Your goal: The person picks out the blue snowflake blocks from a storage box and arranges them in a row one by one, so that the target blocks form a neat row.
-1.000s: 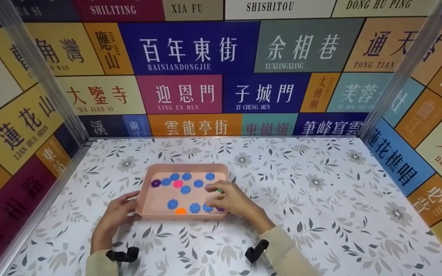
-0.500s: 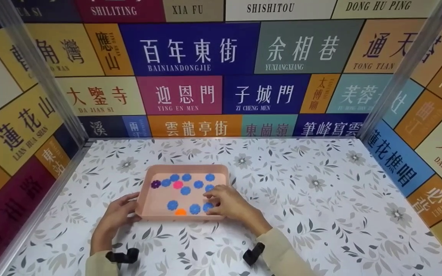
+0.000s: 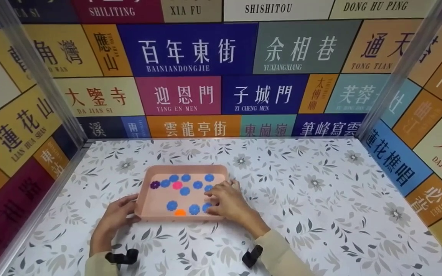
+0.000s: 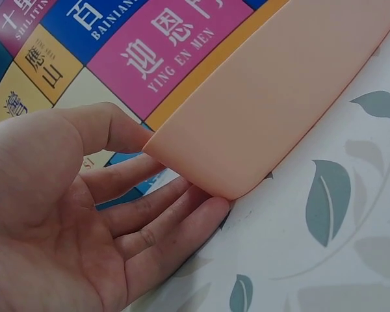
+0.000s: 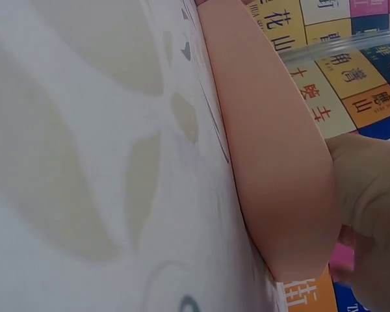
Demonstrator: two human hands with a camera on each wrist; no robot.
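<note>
A shallow pink tray (image 3: 186,168) holds several blue flower-shaped pieces (image 3: 172,206). Among them lie a pink piece (image 3: 177,185), an orange piece (image 3: 180,212) and a dark purple flower piece (image 3: 155,184). My left hand (image 3: 114,216) touches the tray's left end; in the left wrist view its thumb meets the rim corner and relaxed fingers lie against the tray wall (image 4: 247,110). My right hand (image 3: 229,201) reaches over the right rim, thumb and finger bent down near the blue pieces there. I cannot tell whether it pinches one. In the right wrist view the outer wall (image 5: 273,162) hides the fingertips.
The tray stands on a white table (image 3: 313,214) printed with grey leaves and flowers. Walls of coloured name signs (image 3: 186,48) rise at the back and both sides, with clear corner posts (image 3: 393,69). Each wrist wears a black camera mount (image 3: 123,257).
My right hand has lowered slightly over the tray's right side, and some fingers now spread outside the rim. The green and purple pieces seen by it earlier are hidden. The left hand stays put.
</note>
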